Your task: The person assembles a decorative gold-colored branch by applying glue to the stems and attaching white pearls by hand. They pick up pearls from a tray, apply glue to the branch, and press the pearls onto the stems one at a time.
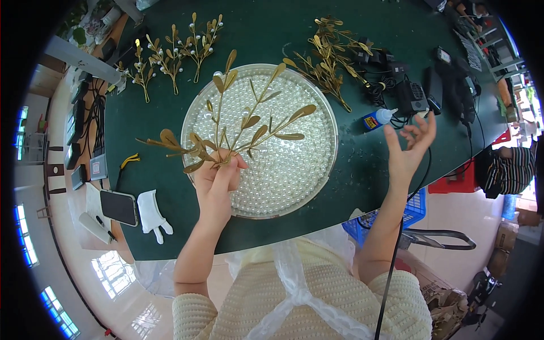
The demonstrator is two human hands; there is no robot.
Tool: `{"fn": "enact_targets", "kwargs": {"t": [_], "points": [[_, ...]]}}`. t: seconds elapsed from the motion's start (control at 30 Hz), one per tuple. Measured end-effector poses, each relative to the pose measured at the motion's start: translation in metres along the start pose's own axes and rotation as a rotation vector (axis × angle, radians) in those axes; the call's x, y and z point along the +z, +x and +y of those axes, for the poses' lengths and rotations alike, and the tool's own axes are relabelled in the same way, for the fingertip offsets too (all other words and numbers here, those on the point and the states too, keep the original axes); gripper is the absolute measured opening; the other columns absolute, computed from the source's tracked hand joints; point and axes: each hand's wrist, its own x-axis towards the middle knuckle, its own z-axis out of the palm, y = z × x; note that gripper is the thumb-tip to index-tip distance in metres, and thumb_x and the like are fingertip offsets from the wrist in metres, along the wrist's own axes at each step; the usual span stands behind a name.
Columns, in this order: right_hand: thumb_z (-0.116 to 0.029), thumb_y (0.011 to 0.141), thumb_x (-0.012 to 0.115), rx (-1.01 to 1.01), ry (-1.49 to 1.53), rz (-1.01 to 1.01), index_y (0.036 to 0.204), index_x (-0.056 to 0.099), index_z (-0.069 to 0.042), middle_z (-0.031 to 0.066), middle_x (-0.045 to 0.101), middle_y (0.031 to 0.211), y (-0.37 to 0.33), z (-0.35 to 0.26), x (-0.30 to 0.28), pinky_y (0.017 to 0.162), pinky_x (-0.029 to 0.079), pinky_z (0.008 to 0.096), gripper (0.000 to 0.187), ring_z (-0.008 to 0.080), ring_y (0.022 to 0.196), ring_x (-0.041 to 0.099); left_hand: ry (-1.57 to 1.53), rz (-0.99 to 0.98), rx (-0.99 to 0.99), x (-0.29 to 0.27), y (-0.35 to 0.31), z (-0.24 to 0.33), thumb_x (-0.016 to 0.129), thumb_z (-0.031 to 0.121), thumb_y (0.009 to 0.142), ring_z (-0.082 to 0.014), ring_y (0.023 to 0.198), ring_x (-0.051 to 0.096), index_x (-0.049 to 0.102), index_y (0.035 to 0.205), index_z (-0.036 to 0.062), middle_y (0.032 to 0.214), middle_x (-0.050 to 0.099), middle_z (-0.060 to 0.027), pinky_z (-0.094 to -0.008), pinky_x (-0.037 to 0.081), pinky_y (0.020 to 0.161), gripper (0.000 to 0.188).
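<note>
My left hand (218,178) is closed around the stem of a gold metal leaf branch (252,122), which fans out above a round tray (334,153) filled with white pearl beads (277,181). A few pearls show on the branch. To the right, my right hand (411,144) is raised with its fingers spread and nothing visible in them. Closest to it lies a small blue glue bottle (377,119) with a pale nozzle, tipped on its side.
Pearl-trimmed gold branches (170,56) lie at the far left; more gold branches (331,62) lie at the far right. Black devices with cables (412,96) are beside them. A phone (119,207) and a white glove (152,215) rest at left. A blue basket (416,209) stands below the table edge.
</note>
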Motion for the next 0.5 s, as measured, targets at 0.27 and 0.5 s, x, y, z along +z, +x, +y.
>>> {"fn": "enact_targets", "kwargs": {"t": [0.27,0.5], "points": [[-0.025,0.063,0.076,0.203,-0.069,-0.252,0.122,0.042,-0.003,0.0082,0.046,0.106,-0.001,0.019,0.009,0.074,0.038,0.0275,0.072,0.0143,0.085,0.044,-0.13,-0.103,-0.084,-0.005,0.006,0.002,0.047,0.012,0.084,-0.0031,0.041,0.021,0.051,0.071,-0.0017,0.047,0.028,0.006,-0.0219,0.015,0.041,0.02],[-0.005,0.079,0.059,-0.047,0.288,0.035,0.097,0.057,0.0,0.0049,0.056,0.089,0.005,-0.038,0.008,0.066,0.039,0.0188,0.019,0.0078,0.073,0.049,-0.236,-0.234,-0.252,-0.008,0.008,0.006,0.046,0.012,0.084,-0.0039,0.039,0.018,0.048,0.066,0.0,0.045,0.025,0.0059,-0.0227,0.014,0.039,0.022]]}}
